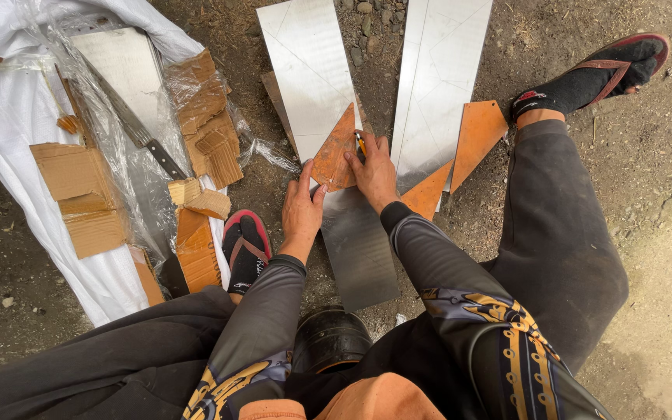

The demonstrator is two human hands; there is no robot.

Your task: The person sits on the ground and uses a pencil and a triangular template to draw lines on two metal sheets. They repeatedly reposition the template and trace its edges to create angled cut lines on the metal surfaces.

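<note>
Landmark: the long metal sheet (316,93) that lies on the dirt ground (663,257), in front of the person.
Template: an orange triangular template (334,152) lies flat on the metal sheet, about at its middle, with the point away from the person.
Left hand (302,208): fingers spread and pressed flat on the near left edge of the template; it pinches nothing.
Right hand (372,171): closed on a yellow pencil (360,143), whose tip meets the right edge of the template; the hand covers most of the pencil.
Hidden: the near corner of the template is under both hands; the near end of the metal sheet goes below the right sleeve.
Second sheet (439,78): just right of the metal sheet, a strip of gravel between them; its far end is cut off by the picture edge.
Orange pieces (476,136): partly on the second sheet's near right edge.
Left of the metal sheet: clear plastic wrap (110,117) with cardboard pieces (87,194) and a long blade (138,132), hard to make out.
Open room: bare ground far right of the metal sheet, past the leg.
</note>
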